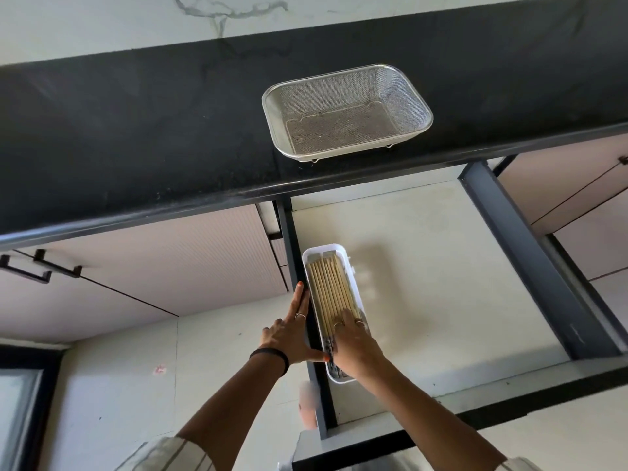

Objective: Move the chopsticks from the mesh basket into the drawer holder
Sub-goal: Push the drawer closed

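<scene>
Head view, looking down: the mesh basket (346, 113) sits on the dark surface (136, 130) just above the open drawer (441, 283), and nothing shows inside it. All the chopsticks (334, 297) lie side by side in the white holder (343, 258), which rests lengthwise along the drawer's left wall. The right hand (353, 348) lies flat over the near end of the bundle, fingers straight and pressing down on the sticks; no closed grip here, the hand is open, rings visible on two fingers. The left hand (294, 331) is open as well, fingers extended and laid along the drawer's dark left rail (306, 266), just beside the holder, with the thumb reaching toward the holder's near end. A black band (272, 356) circles the left wrist. The holder's near end is partly hidden under the right hand, so how the stick tips lie there cannot be told. Pale cabinet fronts (153, 260) flank the drawer on both sides, with dark handles (40, 266) at left.
</scene>
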